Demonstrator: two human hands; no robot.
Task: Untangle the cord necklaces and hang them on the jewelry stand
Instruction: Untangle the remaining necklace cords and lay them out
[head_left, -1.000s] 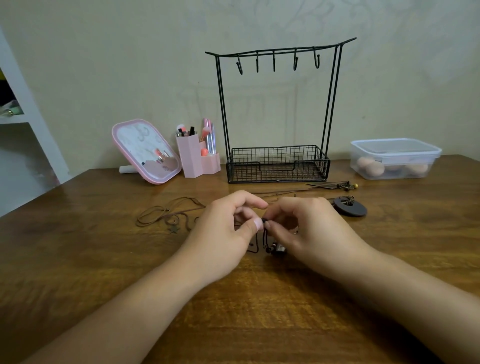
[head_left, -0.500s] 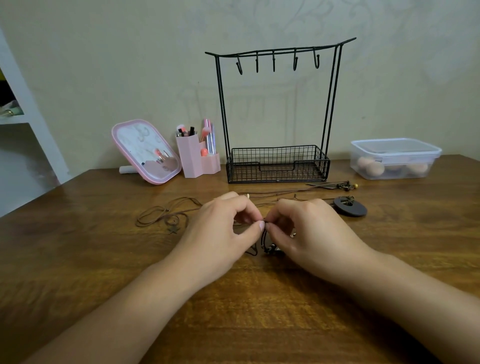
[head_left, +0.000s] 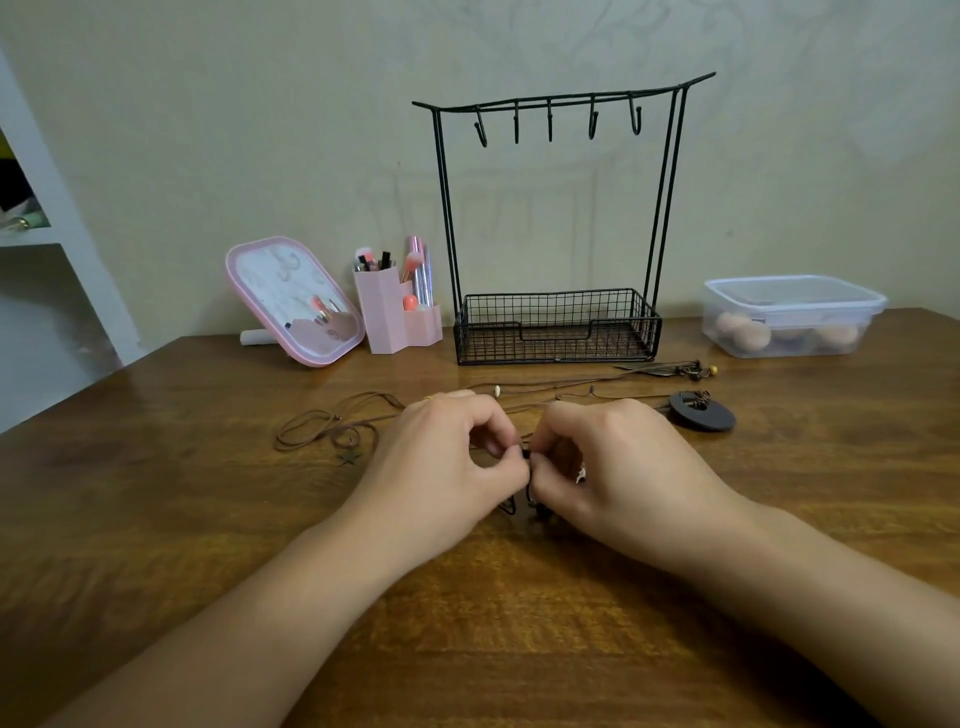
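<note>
I see my left hand (head_left: 447, 467) and right hand (head_left: 613, 467) meeting fingertip to fingertip low over the brown wooden table (head_left: 156, 519), both pinching a thin black cord necklace (head_left: 525, 453) whose dark beads dangle just under them. A brown cord necklace with a star charm (head_left: 322, 431) lies loose to the left; a flat dark disc pendant (head_left: 702, 411) lies to the right. The black wire jewelry stand (head_left: 558, 327) sits behind, its hooks bare
</note>
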